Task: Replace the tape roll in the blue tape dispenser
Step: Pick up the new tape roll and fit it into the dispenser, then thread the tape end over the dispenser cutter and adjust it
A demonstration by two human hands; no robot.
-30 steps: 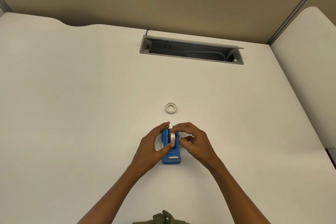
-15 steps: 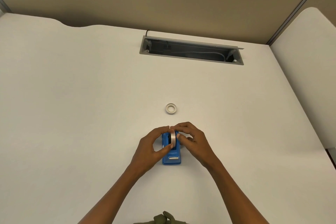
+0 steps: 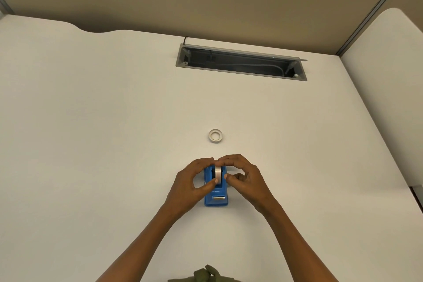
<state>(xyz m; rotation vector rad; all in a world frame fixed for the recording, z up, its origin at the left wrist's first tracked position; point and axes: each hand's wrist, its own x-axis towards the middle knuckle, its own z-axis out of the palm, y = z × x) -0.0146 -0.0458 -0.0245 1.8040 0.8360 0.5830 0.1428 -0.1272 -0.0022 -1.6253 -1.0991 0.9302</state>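
The blue tape dispenser (image 3: 216, 198) stands on the white desk (image 3: 91, 144), its metal cutter end toward me. A white tape roll (image 3: 218, 174) stands on edge in the dispenser's well. My left hand (image 3: 191, 184) pinches the roll from the left, thumb low on its side and forefinger over its top. My right hand (image 3: 243, 177) pinches it from the right in the same way, and the two forefingers nearly meet above the roll. A second, thinner white ring (image 3: 215, 136) lies flat on the desk just beyond the hands.
An open grey cable tray (image 3: 240, 63) is recessed into the desk near its far edge. A tan partition wall (image 3: 206, 2) rises behind the desk. Another white desk surface (image 3: 389, 98) adjoins on the right.
Both hands have closed in a little over the roll, the forefingers coming nearer each other above it. The roll sits slightly lower in the dispenser. The loose ring has not moved.
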